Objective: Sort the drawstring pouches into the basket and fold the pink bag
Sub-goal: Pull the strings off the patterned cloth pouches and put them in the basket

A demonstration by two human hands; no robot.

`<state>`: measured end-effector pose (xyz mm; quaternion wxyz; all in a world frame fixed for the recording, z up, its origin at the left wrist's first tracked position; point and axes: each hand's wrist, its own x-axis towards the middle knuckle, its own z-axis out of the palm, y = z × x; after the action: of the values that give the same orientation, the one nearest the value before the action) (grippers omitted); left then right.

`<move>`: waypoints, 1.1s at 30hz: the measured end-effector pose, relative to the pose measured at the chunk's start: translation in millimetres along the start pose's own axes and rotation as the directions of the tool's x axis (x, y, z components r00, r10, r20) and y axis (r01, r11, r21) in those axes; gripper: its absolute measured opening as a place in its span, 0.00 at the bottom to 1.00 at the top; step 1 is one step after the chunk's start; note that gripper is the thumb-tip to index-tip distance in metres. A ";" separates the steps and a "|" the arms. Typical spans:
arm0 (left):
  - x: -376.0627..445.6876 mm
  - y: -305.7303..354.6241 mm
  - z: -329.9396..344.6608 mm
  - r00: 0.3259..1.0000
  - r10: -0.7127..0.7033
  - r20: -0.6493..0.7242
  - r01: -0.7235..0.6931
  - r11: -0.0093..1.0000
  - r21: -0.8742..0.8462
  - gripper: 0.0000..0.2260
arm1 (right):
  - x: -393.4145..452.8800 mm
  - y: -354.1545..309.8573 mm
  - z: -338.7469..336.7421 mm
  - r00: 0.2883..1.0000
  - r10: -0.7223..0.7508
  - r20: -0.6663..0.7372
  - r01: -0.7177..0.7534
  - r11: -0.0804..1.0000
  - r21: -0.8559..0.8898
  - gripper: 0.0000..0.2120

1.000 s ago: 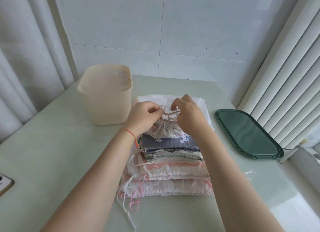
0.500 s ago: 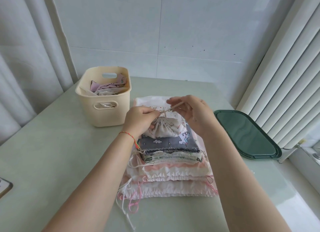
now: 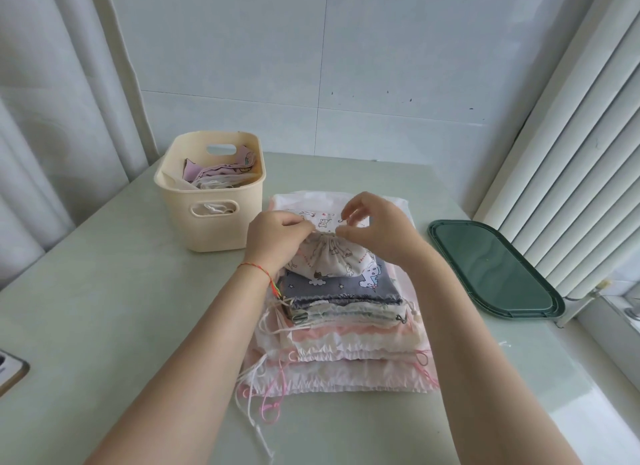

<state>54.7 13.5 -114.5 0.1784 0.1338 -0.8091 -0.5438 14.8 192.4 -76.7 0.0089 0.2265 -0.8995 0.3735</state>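
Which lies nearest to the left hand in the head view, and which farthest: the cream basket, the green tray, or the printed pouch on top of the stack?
1. Printed pouch: pinched at its gathered neck by the left hand, atop the stack.
2. Cream basket: just left of that hand and slightly behind it, apart from it.
3. Green tray: far right, beyond the right hand.

My pale green table (image 3: 104, 308) carrying the cream basket (image 3: 221, 229), my pouch stack (image 3: 346, 353), green tray (image 3: 491, 274) lying right.

A home corner: tiled wall (image 3: 311, 66), curtains (image 3: 52, 118) (white, both sides), pale tabletop (image 3: 104, 308).
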 end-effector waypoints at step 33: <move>-7.4 16.5 -8.8 0.704 -0.238 0.669 0.510 0.824 -0.244 0.17 | 1.5 -2.8 3.9 0.995 -0.049 0.088 0.069 0.970 -0.232 0.05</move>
<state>64.8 15.4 -97.3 -0.1861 0.0754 -0.6424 -0.7396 15.2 187.4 -77.4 0.0101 0.2657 -0.9298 0.2545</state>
